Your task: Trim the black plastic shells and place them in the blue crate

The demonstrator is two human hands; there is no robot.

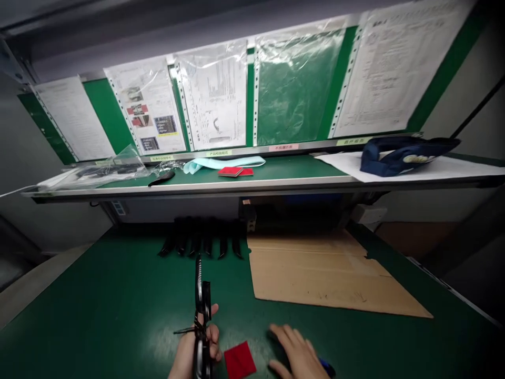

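Upright in my left hand (213, 339) is a glossy black, narrow, jointed-looking part (199, 295). A thin black strip sticks out sideways from its middle. My fingers are wrapped round it, and its lower end runs out of view. My right hand (295, 350) is slightly blurred, fingers and thumb apart, over a dark tool with a blue end (326, 367); most of that tool is hidden under the palm. A red square pad (240, 360) lies on the green table between my hands.
Several black curved parts (207, 245) lie in a row at the back. A cardboard sheet (315, 273) covers the right rear. Above, a shelf (292, 171) holds red pads (234, 171), a light blue strap (224, 163), plastic bags (118, 168) and a dark blue cloth item (398, 158).
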